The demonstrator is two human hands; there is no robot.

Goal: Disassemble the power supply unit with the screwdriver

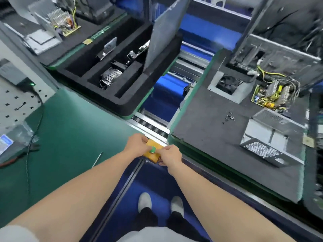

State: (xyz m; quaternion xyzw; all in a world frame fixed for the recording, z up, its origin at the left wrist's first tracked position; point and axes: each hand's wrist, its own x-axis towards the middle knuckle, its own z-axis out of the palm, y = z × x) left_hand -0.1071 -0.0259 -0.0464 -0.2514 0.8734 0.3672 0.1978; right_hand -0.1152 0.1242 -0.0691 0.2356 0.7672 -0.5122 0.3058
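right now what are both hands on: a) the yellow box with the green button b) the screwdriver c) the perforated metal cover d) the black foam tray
a: left hand and right hand both hold the yellow box; the screwdriver lies apart on the green mat

A matt green mat (70,130) is covering the bench, while a black foam tray (122,103) is showing a soft, rough texture. The power supply casing (262,135) is showing bare, perforated sheet metal on a dull grey pad (209,123); a glossy green button (153,149) is capping a smooth yellow plastic box (153,157).
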